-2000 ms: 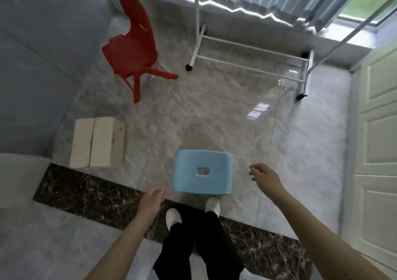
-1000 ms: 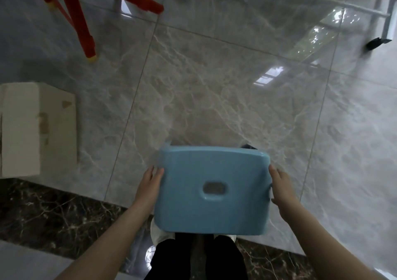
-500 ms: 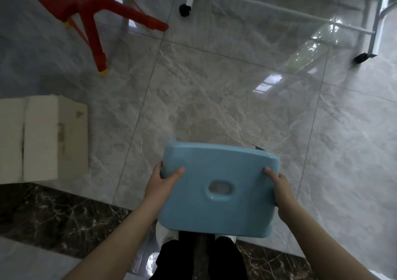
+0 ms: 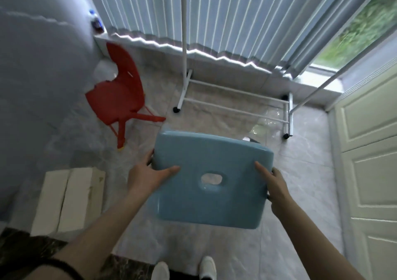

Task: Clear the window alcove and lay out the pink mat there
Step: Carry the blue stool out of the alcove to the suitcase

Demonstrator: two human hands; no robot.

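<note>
A light blue plastic stool (image 4: 211, 196) with an oval hole in its seat is lifted off the floor in front of me. My left hand (image 4: 148, 175) grips its left edge, thumb across the seat. My right hand (image 4: 274, 184) grips its right edge the same way. Beyond it lies the window alcove floor (image 4: 217, 112) under grey vertical blinds. A red plastic chair (image 4: 120, 94) stands at the alcove's left, and a white wheeled clothes rack (image 4: 234, 99) at the back. No pink mat is in view.
A pale cardboard box (image 4: 66, 198) sits on the floor at the left by the grey wall. A cream panelled door (image 4: 369, 150) is on the right. A small bottle (image 4: 95, 22) stands on the window sill at the far left. My white shoes show at the bottom.
Both hands took hold of the blue stool's sides and raised it off the floor. My view has tilted up from the floor toward the window.
</note>
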